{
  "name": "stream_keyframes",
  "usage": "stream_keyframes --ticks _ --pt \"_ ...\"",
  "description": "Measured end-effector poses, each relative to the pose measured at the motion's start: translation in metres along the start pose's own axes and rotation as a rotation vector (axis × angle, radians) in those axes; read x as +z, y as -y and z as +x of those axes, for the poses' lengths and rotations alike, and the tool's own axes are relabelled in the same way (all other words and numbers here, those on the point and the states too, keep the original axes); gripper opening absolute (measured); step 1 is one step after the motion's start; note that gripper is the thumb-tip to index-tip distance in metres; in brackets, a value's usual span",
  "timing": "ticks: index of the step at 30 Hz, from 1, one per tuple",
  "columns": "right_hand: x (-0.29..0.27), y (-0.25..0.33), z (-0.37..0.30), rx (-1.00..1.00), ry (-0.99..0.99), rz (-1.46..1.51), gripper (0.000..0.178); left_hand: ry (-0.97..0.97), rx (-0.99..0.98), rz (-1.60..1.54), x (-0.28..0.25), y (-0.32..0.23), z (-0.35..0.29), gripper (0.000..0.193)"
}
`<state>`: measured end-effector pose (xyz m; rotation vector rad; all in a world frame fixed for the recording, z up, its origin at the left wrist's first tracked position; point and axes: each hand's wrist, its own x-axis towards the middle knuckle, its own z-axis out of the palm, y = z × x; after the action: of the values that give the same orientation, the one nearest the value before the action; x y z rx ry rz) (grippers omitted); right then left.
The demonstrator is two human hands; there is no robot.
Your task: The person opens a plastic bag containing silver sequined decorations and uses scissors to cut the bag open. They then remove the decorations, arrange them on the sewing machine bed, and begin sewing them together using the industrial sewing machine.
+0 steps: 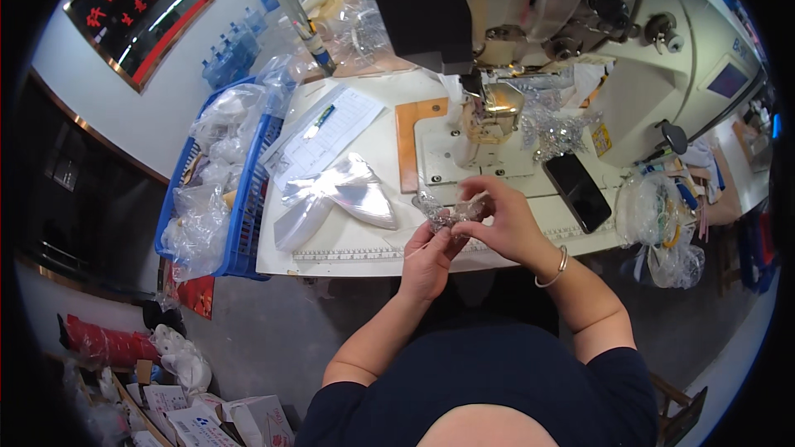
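Hands [426,271] hold glittery piece [447,217] | sewing machine [662,83] ahead | phone [579,193] right

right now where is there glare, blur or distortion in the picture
Head view: white glare across the plastic sheet; head view: light streaks on the dark framed sign; head view: the table looks bowed along its front edge; head view: fine detail unclear on the shiny piece.

Both bare forearms rise from the frame's lower edge, elbows bent, and meet near the centre. The left forearm [373,338] slants up and right; its hand [426,269] is closed, thumb [440,240] up. The right forearm [586,296] slants up and left; its hand [515,225] arches the index finger [482,184] above the thumb [474,231].
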<state>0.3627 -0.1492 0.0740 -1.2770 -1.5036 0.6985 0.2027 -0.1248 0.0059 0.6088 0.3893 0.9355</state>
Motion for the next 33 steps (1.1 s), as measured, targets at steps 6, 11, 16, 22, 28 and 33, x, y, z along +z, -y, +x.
stream_keyframes --ticks 6,11,16,22,28,33 --pt "0.007 -0.008 -0.017 0.14 -0.181 0.292 0.075 0.033 0.124 -0.036 0.006 0.006 -0.001 0.037" --pt "0.001 -0.01 -0.018 0.06 -0.215 0.039 0.07 0.159 0.088 -0.093 -0.006 0.009 -0.002 0.04" --pt "0.005 -0.02 -0.023 -0.05 -0.265 -0.117 0.054 0.078 -0.011 -0.014 -0.004 0.005 -0.003 0.041" --pt "-0.007 -0.028 -0.022 0.175 0.023 -0.218 0.045 0.006 -0.369 -0.233 -0.002 0.001 -0.029 0.042" --pt "0.003 -0.041 -0.035 0.217 0.205 -0.277 0.036 0.081 -0.708 0.601 -0.014 -0.066 -0.069 0.043" --pt "0.007 -0.033 -0.041 0.057 0.175 -0.328 0.036 -0.04 0.251 1.317 0.004 -0.063 -0.052 0.027"
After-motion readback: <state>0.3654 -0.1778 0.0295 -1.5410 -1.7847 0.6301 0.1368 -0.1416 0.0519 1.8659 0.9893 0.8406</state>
